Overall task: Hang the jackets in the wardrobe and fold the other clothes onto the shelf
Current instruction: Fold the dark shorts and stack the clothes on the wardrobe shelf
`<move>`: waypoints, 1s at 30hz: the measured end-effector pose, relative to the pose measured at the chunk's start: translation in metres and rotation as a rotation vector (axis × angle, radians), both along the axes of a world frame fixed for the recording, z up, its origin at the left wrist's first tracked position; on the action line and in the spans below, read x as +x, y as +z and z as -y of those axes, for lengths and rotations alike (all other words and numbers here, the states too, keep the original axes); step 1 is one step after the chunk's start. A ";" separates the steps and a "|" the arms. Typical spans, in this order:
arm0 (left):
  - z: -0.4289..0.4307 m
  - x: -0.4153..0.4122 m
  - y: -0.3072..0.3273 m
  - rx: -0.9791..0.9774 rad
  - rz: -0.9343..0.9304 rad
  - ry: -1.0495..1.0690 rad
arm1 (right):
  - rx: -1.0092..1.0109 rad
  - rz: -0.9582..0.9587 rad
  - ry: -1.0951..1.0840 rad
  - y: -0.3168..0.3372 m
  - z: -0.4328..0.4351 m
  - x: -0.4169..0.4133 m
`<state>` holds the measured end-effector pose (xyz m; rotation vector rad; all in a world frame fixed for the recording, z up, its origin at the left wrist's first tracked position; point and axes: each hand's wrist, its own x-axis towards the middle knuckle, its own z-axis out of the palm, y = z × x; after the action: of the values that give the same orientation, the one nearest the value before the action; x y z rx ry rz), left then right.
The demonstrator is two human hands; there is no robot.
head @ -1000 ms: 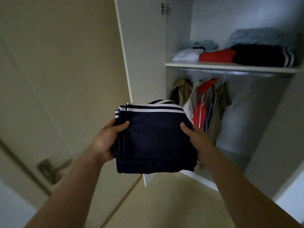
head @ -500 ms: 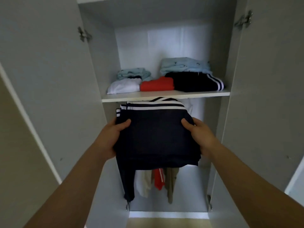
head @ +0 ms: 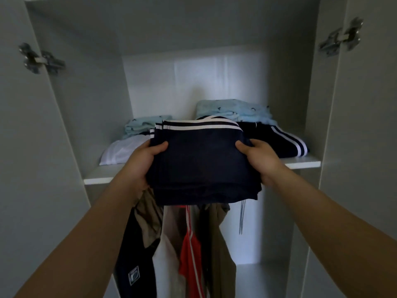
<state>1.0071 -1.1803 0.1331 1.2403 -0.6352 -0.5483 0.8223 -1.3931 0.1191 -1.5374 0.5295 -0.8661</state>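
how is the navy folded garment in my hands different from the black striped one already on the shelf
The navy folded garment is held up between the left hand and right hand, in front of the shelf; the black striped garment lies on it. The navy one's white stripes run across its far edge; the black one's curve down its right end. A light blue garment sits on the black one; nothing sits on the navy one. Both are dark, folded, white-striped.

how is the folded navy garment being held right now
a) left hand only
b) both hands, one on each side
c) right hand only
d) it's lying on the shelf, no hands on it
b: the left hand and right hand grip opposite sides of the folded navy garment, holding it in front of the shelf.
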 end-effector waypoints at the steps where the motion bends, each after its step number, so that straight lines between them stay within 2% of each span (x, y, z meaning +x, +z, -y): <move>1: 0.010 0.015 0.007 0.007 0.009 0.013 | -0.008 -0.007 0.019 0.008 0.011 0.015; 6: 0.047 0.091 0.036 0.113 -0.028 0.081 | -0.075 0.003 0.051 0.043 0.051 0.092; 9: 0.065 0.126 0.049 0.153 -0.063 0.128 | -0.099 0.008 -0.021 0.056 0.066 0.131; 11: 0.080 0.143 0.052 0.190 0.025 0.197 | -0.113 -0.011 -0.042 0.058 0.076 0.151; 12: 0.087 0.150 0.049 0.248 0.164 0.291 | -0.139 -0.041 -0.039 0.056 0.079 0.157; 13: 0.095 0.158 0.043 0.376 0.398 0.412 | -0.178 -0.098 -0.032 0.051 0.084 0.166; 14: 0.102 0.160 0.036 0.561 0.708 0.569 | -0.229 -0.187 -0.028 0.044 0.087 0.173; 15: 0.109 0.159 0.029 0.656 1.025 0.688 | -0.286 -0.285 -0.026 0.036 0.091 0.179; 16: 0.118 0.153 0.023 0.615 1.278 0.700 | -0.333 -0.365 -0.033 0.028 0.094 0.185; 18: 0.139 0.145 0.010 0.494 1.527 0.467 | -0.364 -0.406 -0.074 0.017 0.100 0.193; 20: 0.158 0.141 -0.005 0.700 1.544 0.261 | -0.368 -0.392 -0.119 0.014 0.105 0.194; 22: 0.172 0.143 -0.022 0.928 1.508 0.200 | -0.385 -0.403 -0.137 0.013 0.110 0.195; 23: 0.175 0.145 -0.027 0.974 1.514 0.201 | -0.389 -0.406 -0.131 0.013 0.112 0.196; 27: 0.181 0.153 -0.027 0.977 1.486 0.172 | -0.380 -0.399 -0.090 0.020 0.113 0.199; 30: 0.179 0.155 -0.024 0.968 1.447 0.130 | -0.505 -0.469 -0.073 0.027 0.113 0.199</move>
<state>1.1618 -1.3598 0.1096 2.5641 -1.5499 0.3536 1.0213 -1.5057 0.1464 -2.2206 0.7437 -0.7231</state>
